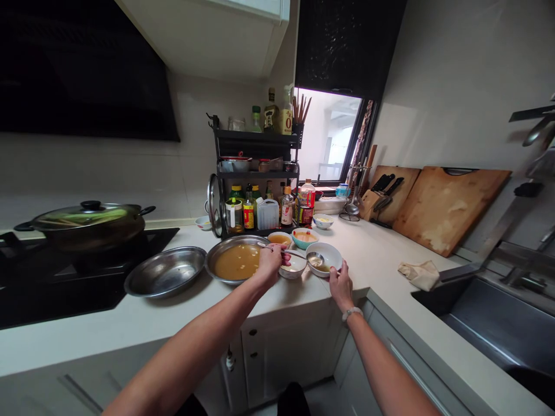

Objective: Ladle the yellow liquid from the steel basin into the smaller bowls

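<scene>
The left hand grips a ladle at the white bowl, whose rim the right hand holds near the counter's inner front corner. The bowl looks barely filled, while the metal pan holds plenty of broth.

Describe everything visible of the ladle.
The ladle looks like shiny metal, with a long, thin handle and a rounded head. The left hand grips the handle, whose far end juts out beyond it. The handle passes above a second bowl; the head is over the white bowl and seems to hold something pale. Head-to-bowl contact is unclear.
</scene>
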Demonstrator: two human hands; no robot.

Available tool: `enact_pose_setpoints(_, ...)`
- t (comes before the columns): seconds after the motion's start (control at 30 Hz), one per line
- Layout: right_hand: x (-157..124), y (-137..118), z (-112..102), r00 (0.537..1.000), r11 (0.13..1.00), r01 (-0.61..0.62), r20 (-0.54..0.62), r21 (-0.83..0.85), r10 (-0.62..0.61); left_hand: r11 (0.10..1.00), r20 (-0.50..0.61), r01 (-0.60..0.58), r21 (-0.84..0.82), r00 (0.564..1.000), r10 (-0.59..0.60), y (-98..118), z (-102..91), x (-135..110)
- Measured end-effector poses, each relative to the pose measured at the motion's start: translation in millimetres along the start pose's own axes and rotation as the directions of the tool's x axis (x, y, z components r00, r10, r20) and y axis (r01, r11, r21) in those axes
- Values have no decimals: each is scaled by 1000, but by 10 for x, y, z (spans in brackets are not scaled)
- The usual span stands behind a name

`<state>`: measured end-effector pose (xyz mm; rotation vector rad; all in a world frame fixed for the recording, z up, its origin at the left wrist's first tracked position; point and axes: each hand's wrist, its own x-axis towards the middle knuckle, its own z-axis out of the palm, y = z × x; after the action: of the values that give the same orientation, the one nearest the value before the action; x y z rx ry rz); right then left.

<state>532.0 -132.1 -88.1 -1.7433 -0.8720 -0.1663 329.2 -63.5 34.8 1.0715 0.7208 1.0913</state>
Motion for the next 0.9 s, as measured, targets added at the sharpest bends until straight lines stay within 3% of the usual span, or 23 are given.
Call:
enact_pose_setpoints(0.17, 3, -17, -12, 1000, 1000, -9, 4, -14, 9, 999, -14, -20, -26, 1000, 20, 128, -173, -20)
enact_pose_setpoints(0.33, -1, -57, -30, 1000, 999, -18, 3, -31, 18, 996, -98, -91, -16, 991, 89, 258, -430, -61)
enact_pose_setpoints(0.67, 6, -38, -26, 999, 1000, -19, 26, -15, 19, 982, -257, -179, 52, 948, 187, 507, -1183, -50)
enact_pose_setpoints(0.8, 10, -46, -28, 999, 999, -40, 26, -33, 41, 959, -260, -229, 165, 928, 267, 518, -1471, -33)
enact_pose_setpoints(0.9, 12, -47, -26, 998, 999, -50, 27, -20, 51, 889, -214, -262, 375, 909, 358, 517, -1607, -99)
